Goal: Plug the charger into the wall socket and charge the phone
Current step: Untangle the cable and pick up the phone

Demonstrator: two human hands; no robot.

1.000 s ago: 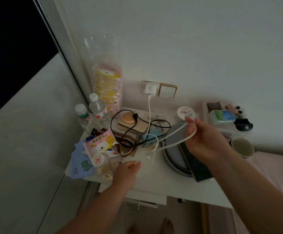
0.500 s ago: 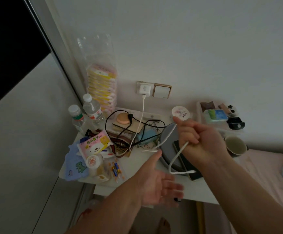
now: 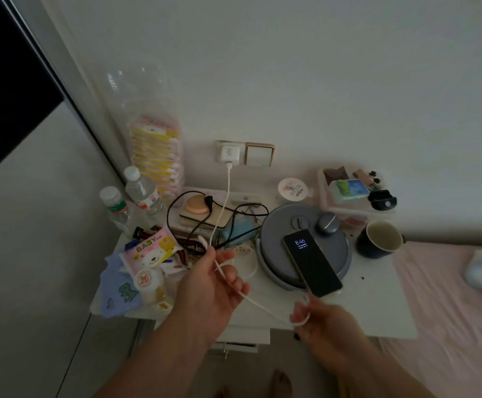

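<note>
A white charger sits plugged into the wall socket above the bedside table. Its white cable hangs down and runs through my left hand, whose fingers loosely hold it palm up. The cable continues to my right hand, which pinches its end just below the bottom edge of the phone. The phone lies on a round grey lid with its screen lit, showing 8:46. Whether the plug tip is inside the phone is hidden by my fingers.
The white bedside table is crowded: two water bottles, a baby wipes pack, black cables, a dark mug, a tray of small items and a round grey lid. A pink bed lies to the right.
My right hand has dropped from above the grey lid to the phone's bottom edge with the cable end. My left hand turned palm up under the cable. The phone screen is now lit.
</note>
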